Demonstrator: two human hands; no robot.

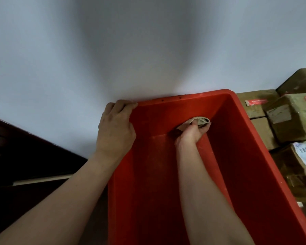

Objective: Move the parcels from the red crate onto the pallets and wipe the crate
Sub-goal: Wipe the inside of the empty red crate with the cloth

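The red crate (245, 165) sits right under me, running from 6 toward 12 o'clock, with no parcel showing inside. My right hand (191, 133) is deep in it at the 12 o'clock end, curled round a bunched cloth (200, 121) pressed where the floor meets the far side. My left hand (115, 128) grips the rim corner at 10 o'clock, fingers (124, 104) hooked over the edge. The parcels (293, 119) are stacked at 3 o'clock; what carries them I cannot make out in that dim edge of the view.

As I judge it, a hard shove toward 12 o'clock could skid the crate along the wall (113, 50) if my left grip slackens; the wad is small, so the corners may go unwiped; an elbow swung toward 3 o'clock could knock the nearest parcel.
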